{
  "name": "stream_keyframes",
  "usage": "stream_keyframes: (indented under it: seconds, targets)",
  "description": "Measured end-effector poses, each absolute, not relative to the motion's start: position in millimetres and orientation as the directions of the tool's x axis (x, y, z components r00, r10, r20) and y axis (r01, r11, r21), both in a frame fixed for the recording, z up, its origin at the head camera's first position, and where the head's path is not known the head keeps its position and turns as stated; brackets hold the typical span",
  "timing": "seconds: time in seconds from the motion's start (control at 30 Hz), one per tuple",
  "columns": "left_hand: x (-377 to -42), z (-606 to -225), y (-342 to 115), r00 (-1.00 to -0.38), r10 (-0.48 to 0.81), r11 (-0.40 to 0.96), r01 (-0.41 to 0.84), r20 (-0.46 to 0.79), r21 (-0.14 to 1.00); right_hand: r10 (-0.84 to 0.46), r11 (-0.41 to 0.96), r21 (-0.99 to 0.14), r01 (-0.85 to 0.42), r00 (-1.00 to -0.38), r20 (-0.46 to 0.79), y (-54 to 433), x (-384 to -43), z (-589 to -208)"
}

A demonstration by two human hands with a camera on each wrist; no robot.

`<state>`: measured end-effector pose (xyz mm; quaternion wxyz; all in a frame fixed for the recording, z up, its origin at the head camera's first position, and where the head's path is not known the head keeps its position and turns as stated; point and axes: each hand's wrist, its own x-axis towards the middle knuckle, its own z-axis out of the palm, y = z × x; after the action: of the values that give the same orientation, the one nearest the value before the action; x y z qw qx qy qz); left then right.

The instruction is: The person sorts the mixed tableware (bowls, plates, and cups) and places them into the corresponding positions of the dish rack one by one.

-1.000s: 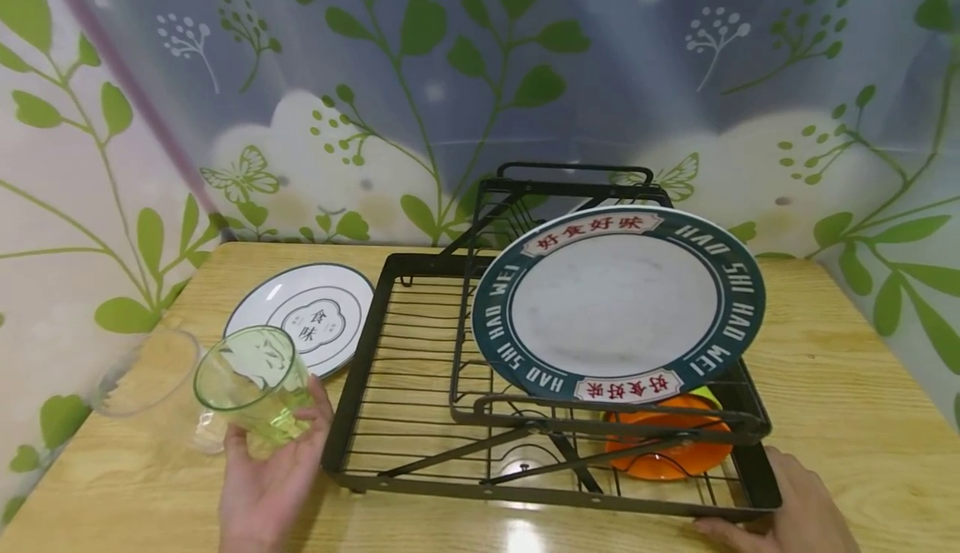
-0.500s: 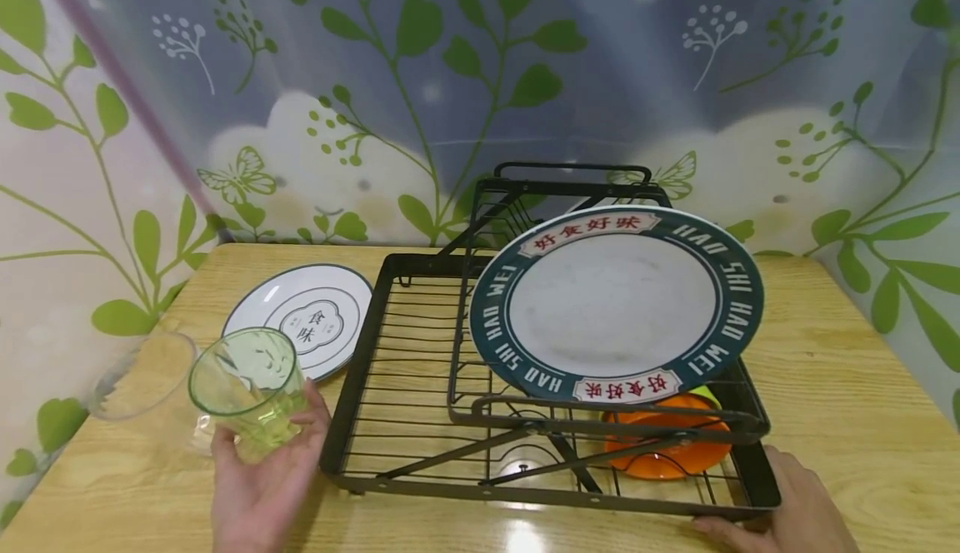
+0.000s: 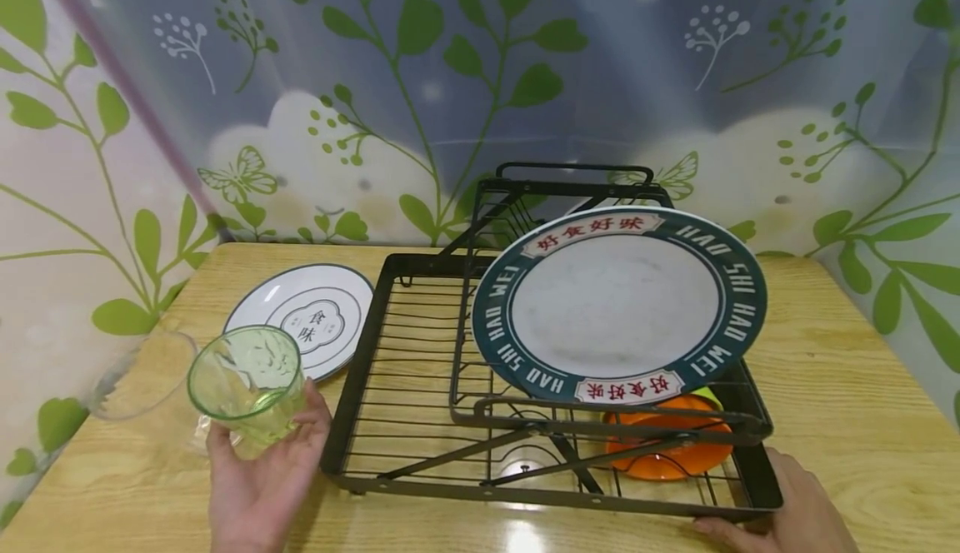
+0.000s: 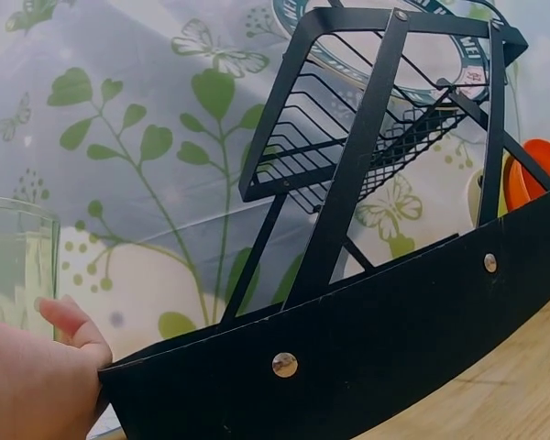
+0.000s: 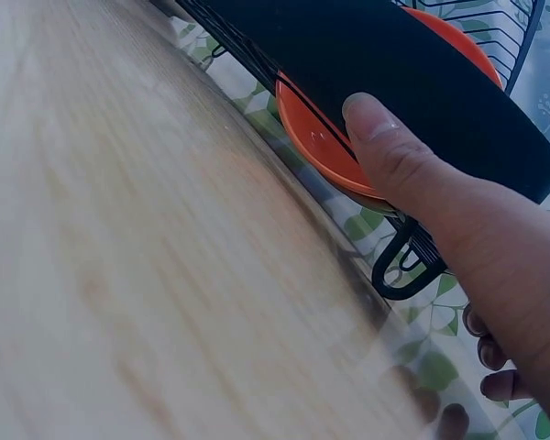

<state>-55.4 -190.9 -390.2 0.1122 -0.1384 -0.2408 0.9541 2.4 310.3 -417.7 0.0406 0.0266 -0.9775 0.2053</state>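
Note:
My left hand grips a clear green drinking glass, thumb on one side and fingers on the other. The glass leans a little with its mouth facing up, left of the black dish rack. Only part of the glass shows in the left wrist view. At the rack's front right corner, my right hand holds on, its thumb pressed against the front wall and the other fingers around the side. A large green-rimmed plate leans on the rack's upper tier.
An orange bowl sits in the rack's lower tier, with something light green behind it. Left of the rack lies a smaller white plate. A colourless clear vessel stands farther left on the wooden table. Patterned wall covering rises behind.
The left hand and green glass have shifted slightly left, and the glass has tilted a little. The right hand and the rack stay in place.

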Motion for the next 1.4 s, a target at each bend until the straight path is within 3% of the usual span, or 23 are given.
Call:
stream_keyframes:
  seconds: [1.13, 1.4]
  targets:
    - [-51.5, -385.0, -186.8, -0.975, 0.192, -0.938, -0.149, -0.111, -0.312, -0.027, 0.906, -0.421, -0.029, -1.000, 0.012, 311.6, 1.8, -417.0]
    - [-53.4, -381.1, -184.0, -0.966, 0.203, -0.959, -0.162, -0.160, -0.234, -0.018, 0.902, -0.431, -0.012, -1.000, -0.010, 312.2, 3.0, -418.0]
